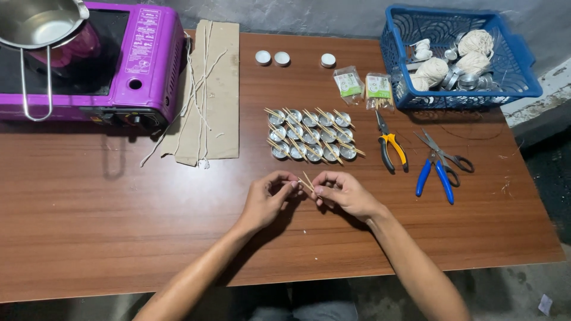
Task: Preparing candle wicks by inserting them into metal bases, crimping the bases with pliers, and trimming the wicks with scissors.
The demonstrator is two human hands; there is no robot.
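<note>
My left hand (269,199) and my right hand (344,194) meet over the middle of the wooden table (107,220). Together they pinch a pair of thin wooden sticks (306,181) between their fingertips. Just beyond the hands lies a block of small round metal cups (310,134) in rows, each with sticks laid across its top. What sits between the held sticks is too small to tell.
A purple portable stove (137,65) with a steel pot (35,21) stands at far left, cardboard with white wick strings (205,89) beside it. Yellow-handled pliers (392,148), blue-handled pliers (435,175), scissors (446,153), two small packets (364,86), three white cups (281,58) and a blue basket (517,77) of string balls fill the right.
</note>
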